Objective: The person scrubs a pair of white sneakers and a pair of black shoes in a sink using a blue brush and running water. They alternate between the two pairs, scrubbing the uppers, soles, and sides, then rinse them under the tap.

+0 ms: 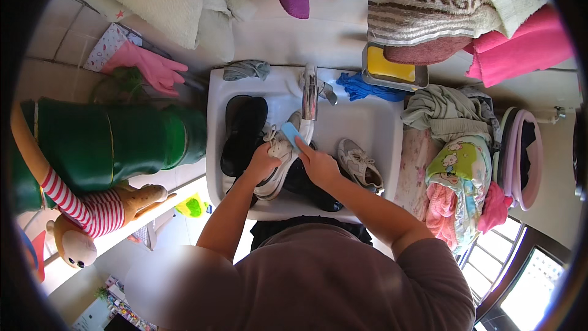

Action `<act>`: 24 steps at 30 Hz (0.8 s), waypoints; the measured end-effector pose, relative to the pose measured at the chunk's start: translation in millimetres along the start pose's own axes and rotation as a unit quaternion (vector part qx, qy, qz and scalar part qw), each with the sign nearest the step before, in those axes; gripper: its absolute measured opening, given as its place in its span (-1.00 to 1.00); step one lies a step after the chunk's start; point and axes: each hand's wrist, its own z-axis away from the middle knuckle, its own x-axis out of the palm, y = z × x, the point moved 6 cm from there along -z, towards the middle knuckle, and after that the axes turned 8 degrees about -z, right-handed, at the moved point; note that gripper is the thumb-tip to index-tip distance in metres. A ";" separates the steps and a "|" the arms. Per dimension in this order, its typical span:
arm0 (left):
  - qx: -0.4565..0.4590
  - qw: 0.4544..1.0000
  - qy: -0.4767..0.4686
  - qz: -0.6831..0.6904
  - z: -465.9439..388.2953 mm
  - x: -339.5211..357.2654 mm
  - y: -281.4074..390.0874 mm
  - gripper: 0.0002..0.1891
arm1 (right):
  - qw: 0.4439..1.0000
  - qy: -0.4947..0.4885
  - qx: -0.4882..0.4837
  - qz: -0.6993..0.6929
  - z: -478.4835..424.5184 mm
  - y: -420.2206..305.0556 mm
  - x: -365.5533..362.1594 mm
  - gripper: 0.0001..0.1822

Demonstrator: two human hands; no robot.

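Observation:
A white sneaker (pixel 281 165) lies across the middle of a white sink (pixel 363 124), and my left hand (pixel 264 164) grips its laced upper. In my right hand (pixel 318 163) is a light-blue brush (pixel 292 136), held against the shoe near its tongue; its bristles are hidden. A chrome faucet (pixel 310 94) stands just above the shoe. Black shoes fill the left side of the basin, one with its dark sole (pixel 243 133) facing up. Another dark shoe (pixel 317 193) rests below my right hand. To the right, a second white sneaker (pixel 360 163) leans by the basin wall.
A grey cloth (pixel 247 70) and a blue cloth (pixel 367 88) lie on the sink's back rim, near a soap dish with a yellow bar (pixel 390 65). Pink rubber gloves (pixel 144 62) hang at left above a green padded column (pixel 115 138). Piled laundry (pixel 459 161) stands at right.

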 end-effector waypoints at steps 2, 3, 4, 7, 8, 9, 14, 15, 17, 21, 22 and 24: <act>0.009 0.999 0.013 -0.042 -2.9 0.4 -14.6 -0.66 | 0.997 0.079 -0.006 0.002 -20.4 24.8 -9.0 -0.55; 0.014 0.998 0.012 -0.064 -2.3 3.8 -19.6 -0.66 | 0.993 0.122 -0.003 0.001 -32.7 45.3 -13.9 -0.54; 0.034 0.993 0.024 -0.114 1.1 8.0 -8.9 -0.66 | 0.984 0.171 0.025 0.036 -48.7 66.3 -23.3 -0.52; 0.092 0.968 0.049 -0.228 15.6 8.8 25.4 -0.65 | 0.928 0.192 0.054 -0.314 -59.7 104.2 -27.3 -0.39; 0.108 0.964 0.041 -0.239 16.3 5.1 27.8 -0.65 | 0.909 0.192 0.082 -0.360 -59.5 111.2 -23.0 -0.38; 0.116 0.961 0.040 -0.248 21.6 2.5 25.8 -0.65 | 0.890 0.181 0.111 -0.402 -49.3 96.4 -22.5 -0.36; 0.053 0.947 -0.087 -0.305 28.2 26.5 50.4 -0.63 | 0.802 0.121 0.195 -0.551 -53.3 86.5 -5.5 -0.49; 0.019 0.933 -0.110 -0.342 30.1 28.4 53.7 -0.62 | 0.780 0.124 0.191 -0.582 -54.1 86.5 -6.5 -0.53; 0.066 0.967 -0.040 -0.242 31.1 25.1 47.0 -0.64 | 0.742 0.133 0.170 -0.635 -52.6 90.1 -10.5 -0.59; -0.015 0.907 -0.037 0.419 22.8 32.1 32.1 -0.61 | 0.671 0.145 0.126 -0.716 -44.4 110.0 -17.5 -0.64; -0.058 0.873 -0.039 0.482 22.4 31.7 24.3 -0.59 | 0.650 0.148 0.120 -0.736 -43.8 113.2 -18.7 -0.65; -0.131 0.841 -0.028 0.524 18.2 38.2 17.0 -0.58 | 0.647 0.135 0.120 -0.740 -44.7 114.0 -19.5 -0.66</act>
